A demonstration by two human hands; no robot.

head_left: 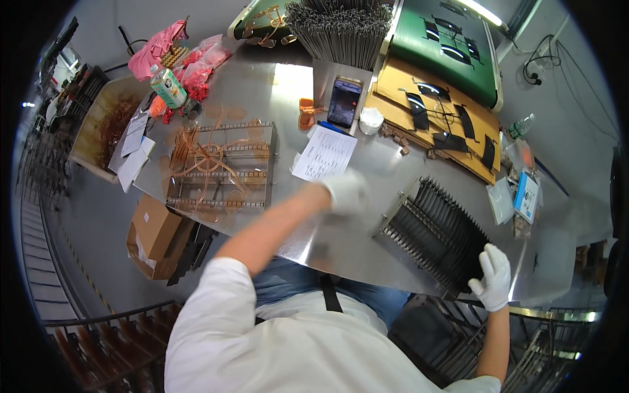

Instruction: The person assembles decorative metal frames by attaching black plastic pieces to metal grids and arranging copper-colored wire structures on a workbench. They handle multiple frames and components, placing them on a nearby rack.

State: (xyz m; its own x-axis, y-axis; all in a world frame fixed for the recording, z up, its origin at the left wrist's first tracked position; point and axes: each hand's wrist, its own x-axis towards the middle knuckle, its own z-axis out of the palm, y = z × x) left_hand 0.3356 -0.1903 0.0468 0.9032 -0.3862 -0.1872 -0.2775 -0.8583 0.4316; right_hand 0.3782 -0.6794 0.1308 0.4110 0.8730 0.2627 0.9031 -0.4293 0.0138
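My left hand (347, 192), in a white glove, is over the middle of the metal table, near a handwritten sheet (325, 154). Motion smears its fingers, and whether it holds anything does not show. At the right, a metal rack (429, 232) is filled with a row of thin dark pieces standing on edge. My right hand (491, 278), also gloved in white, rests against the near right end of this rack, its thumb and fingers apart. Left of the sheet, another metal rack (268, 167) carries a spoked arrangement of copper-coloured, spectacle-like parts (208, 159).
Behind the sheet lie a phone (344, 103) and a white cup (371, 120). A dense bundle of wire hooks (341, 29) stands at the back. Cardboard sheets (393, 98) hold dark lens pieces beside a green conveyor belt (419, 59). A bottle (168, 88) and pink bags (203, 62) sit back left.
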